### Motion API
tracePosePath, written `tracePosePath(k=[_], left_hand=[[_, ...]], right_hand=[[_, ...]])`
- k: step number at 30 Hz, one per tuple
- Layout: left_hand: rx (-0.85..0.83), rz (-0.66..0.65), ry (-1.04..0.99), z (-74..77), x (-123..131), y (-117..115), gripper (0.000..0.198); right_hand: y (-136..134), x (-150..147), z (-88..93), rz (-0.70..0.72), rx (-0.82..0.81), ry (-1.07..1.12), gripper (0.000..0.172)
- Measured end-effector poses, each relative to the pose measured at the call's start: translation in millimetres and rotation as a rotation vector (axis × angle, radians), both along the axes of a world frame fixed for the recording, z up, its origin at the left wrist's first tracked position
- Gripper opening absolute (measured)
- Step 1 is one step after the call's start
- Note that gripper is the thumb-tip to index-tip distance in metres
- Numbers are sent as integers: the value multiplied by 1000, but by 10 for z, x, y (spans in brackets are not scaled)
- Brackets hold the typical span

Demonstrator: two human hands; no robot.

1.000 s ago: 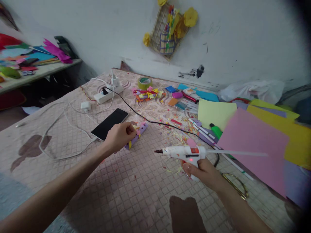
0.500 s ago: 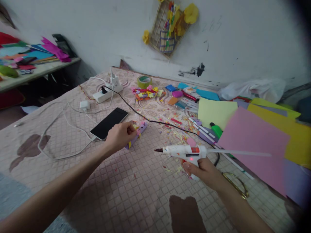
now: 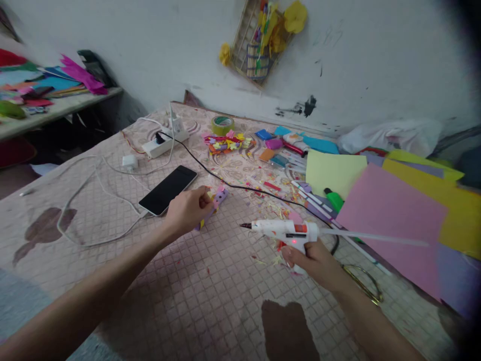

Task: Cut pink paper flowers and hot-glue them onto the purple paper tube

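My right hand (image 3: 310, 260) is wrapped round the grip of a white glue gun (image 3: 280, 229), whose dark nozzle points left. A clear glue stick (image 3: 379, 236) juts from the gun's back end, and a small red light glows on its body. My left hand (image 3: 190, 208) is closed, its fingertips pinched on a small purple paper craft (image 3: 220, 196) with yellow and pink pieces on it. The fingers cover the middle of the craft. Just beyond that hand lies a black-screened phone (image 3: 168, 190) on the table.
A black cord (image 3: 240, 187) crosses the table from a white power strip (image 3: 167, 143). Paper scraps, green tape (image 3: 222, 125) and a heap of small paper flowers (image 3: 227, 143) lie farther back. Coloured sheets (image 3: 394, 210) and a gold-coloured ring (image 3: 363, 283) are at right.
The glue gun has shifted up very slightly in my right hand. My left hand stays at the purple craft, with hardly any movement.
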State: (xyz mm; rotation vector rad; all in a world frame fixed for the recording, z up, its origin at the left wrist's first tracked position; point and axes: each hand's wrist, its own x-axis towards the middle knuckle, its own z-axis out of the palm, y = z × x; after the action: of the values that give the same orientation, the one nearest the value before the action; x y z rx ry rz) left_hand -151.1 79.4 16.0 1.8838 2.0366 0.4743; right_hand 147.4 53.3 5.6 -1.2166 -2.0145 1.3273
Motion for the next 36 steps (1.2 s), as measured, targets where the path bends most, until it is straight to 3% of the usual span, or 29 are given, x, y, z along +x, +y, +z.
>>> tracePosePath(k=[4,8,12,15,21,26,28,30,32,33,36], left_hand=[[12,-13,22,24,28,-4,15],[3,-27,37,42,36,-15,17],[15,-31,29,41,24,-28,20],[16,-16,27,35,13,-35,17],[19,-15,15,18,-5,-23,17],[16,-12,4,8,3,-10,17],[8,-9,-1,7,6,-9,17],[11,-5,-5,7,5,-12,17],[27,-8,-7,10,1,-16,17],[33,-9,-5,11,-2,-19,17],[43,-11,1,12,-12,-24,16]], right_hand=[[123,-65,49,-139,94,-40,28],[563,-204,106,-262,261,-179,34],[1145,-363,-13,-359,527,-337,26],[1408,-448,-156,-367,563,-351,28],[1363,-400,-328,-411,612,-252,39],[1017,-374,-280,-700,755,-39,29],[846,-475,-191,-575,771,-7,14],[690,-643,-104,-233,661,14,2],[576,-838,-59,40,535,35,12],[539,-930,-56,111,491,61,17],[498,-1127,-102,175,470,98,31]])
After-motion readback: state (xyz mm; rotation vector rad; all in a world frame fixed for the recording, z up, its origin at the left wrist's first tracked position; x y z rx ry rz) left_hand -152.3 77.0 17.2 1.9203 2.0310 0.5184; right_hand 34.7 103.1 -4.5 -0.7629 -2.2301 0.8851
